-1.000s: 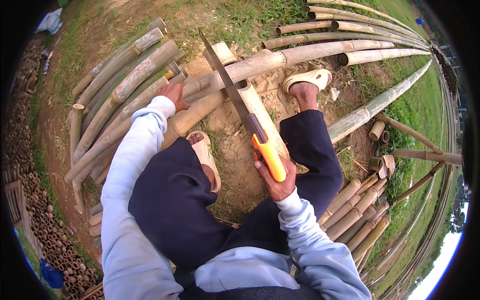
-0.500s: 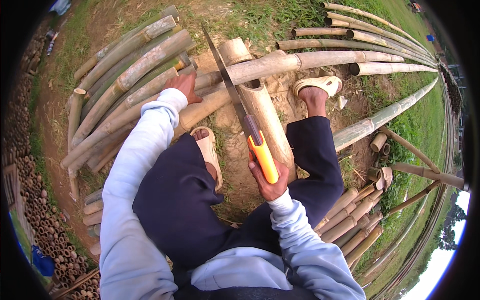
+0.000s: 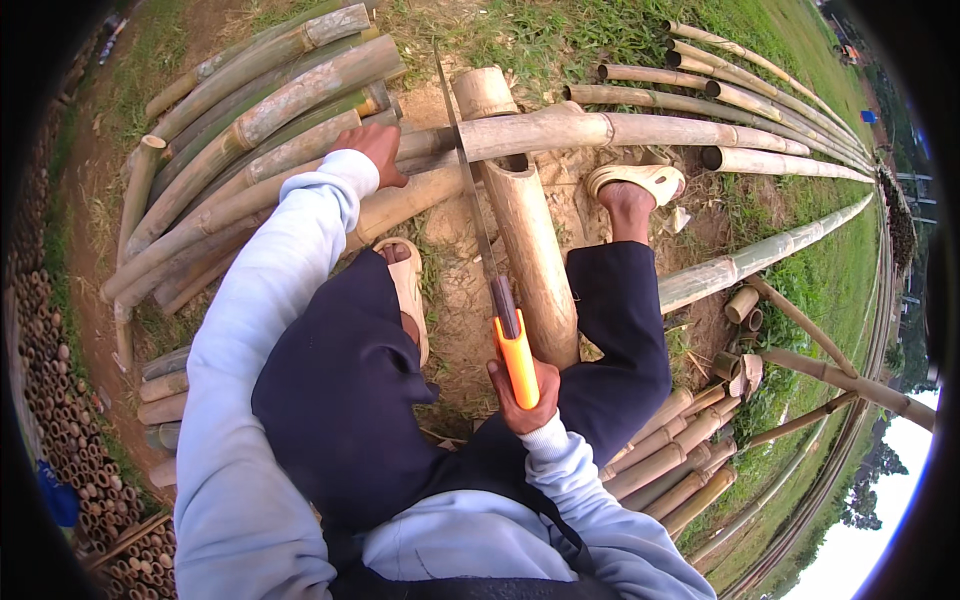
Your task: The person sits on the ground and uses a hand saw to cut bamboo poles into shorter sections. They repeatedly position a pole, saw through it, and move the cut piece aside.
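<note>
The person's right hand (image 3: 540, 393) is closed around the orange handle of a handsaw (image 3: 517, 362), whose blade points away from the body and crosses a bamboo pole (image 3: 560, 131) between the left hand and a thick bamboo support (image 3: 533, 255); whether the teeth sit in a groove is too fine to tell. The left hand (image 3: 372, 155) lies over the pole left of the blade, presumably to steady that side, though its fingertips are hidden, so how firmly it grips cannot be told. The pole rests across the support, which likely keeps it off the soil. Sandalled feet (image 3: 405, 290) stand apart, probably for balance, beside stacked bamboo (image 3: 310, 85).
</note>
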Available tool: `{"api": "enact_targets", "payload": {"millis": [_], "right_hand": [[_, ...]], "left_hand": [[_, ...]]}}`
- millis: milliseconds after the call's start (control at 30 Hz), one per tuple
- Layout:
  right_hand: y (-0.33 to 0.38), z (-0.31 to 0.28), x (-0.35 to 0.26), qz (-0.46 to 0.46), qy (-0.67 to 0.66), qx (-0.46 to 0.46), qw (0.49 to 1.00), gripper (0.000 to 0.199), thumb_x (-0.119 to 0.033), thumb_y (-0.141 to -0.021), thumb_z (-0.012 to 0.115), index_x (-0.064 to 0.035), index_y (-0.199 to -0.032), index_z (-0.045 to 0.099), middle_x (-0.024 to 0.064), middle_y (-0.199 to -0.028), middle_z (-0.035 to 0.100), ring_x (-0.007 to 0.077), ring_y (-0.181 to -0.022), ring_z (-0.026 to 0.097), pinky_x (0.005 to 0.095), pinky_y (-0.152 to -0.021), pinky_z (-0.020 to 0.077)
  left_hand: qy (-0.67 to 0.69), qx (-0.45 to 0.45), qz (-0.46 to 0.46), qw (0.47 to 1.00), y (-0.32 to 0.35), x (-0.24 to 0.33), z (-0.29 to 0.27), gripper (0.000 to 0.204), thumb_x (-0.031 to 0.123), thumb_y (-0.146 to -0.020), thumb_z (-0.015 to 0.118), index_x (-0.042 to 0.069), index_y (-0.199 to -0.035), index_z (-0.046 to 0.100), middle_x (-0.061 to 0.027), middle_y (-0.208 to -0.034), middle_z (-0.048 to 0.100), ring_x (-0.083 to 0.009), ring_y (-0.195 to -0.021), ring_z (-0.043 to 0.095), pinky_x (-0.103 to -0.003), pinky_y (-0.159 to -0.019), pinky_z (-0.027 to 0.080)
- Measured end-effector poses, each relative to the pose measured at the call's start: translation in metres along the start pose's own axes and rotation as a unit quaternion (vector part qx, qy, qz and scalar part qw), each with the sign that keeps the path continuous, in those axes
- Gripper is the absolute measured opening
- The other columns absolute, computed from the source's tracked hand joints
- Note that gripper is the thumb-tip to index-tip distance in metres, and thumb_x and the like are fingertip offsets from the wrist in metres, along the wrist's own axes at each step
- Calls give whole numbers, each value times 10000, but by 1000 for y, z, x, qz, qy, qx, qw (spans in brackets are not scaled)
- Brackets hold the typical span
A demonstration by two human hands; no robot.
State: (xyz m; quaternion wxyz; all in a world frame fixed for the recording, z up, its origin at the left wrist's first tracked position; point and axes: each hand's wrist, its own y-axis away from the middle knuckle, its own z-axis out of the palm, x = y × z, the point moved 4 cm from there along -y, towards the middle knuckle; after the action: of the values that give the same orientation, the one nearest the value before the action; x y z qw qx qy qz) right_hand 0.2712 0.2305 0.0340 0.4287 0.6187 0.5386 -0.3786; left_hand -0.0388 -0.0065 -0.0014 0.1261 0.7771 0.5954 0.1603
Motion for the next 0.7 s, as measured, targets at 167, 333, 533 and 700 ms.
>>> {"api": "enact_targets", "payload": {"millis": [167, 333, 533, 700], "right_hand": [[-50, 7, 1, 0, -33, 13, 999, 157, -78, -930, 744, 25, -848, 657, 88, -598, 568, 162, -527, 533, 342, -539, 448], [-128, 25, -7, -26, -63, 28, 997, 237, -111, -947, 748, 32, -800, 627, 83, -586, 559, 139, -529, 499, 345, -520, 419], [37, -13, 14, 3, -11, 7, 1000, 69, -40, -915, 724, 19, -916, 689, 80, -603, 568, 154, -520, 543, 312, -547, 458], [-57, 10, 6, -10, -15, 11, 1000, 187, -77, -928, 736, 24, -803, 641, 99, -600, 574, 169, -522, 545, 344, -529, 447]], "left_hand": [[-5, -6, -4, 1000, 4, 5, -2, 499, 387, -736, 869, 14, -1035, 727, -226, -1058, 751, -388, -1059, 718, -465, -954, 555], [3, 31, 29, 999, 1, 14, -10, 497, 369, -748, 863, 4, -1057, 726, -242, -1071, 748, -403, -1048, 719, -463, -955, 562], [6, 17, 17, 1000, 3, 2, -3, 490, 367, -749, 863, 2, -1046, 726, -239, -1055, 749, -406, -1045, 717, -474, -955, 562], [9, -7, 13, 1000, -1, 3, 2, 563, 389, -724, 851, 20, -1116, 685, -227, -1062, 738, -412, -1045, 707, -497, -940, 549]]}}
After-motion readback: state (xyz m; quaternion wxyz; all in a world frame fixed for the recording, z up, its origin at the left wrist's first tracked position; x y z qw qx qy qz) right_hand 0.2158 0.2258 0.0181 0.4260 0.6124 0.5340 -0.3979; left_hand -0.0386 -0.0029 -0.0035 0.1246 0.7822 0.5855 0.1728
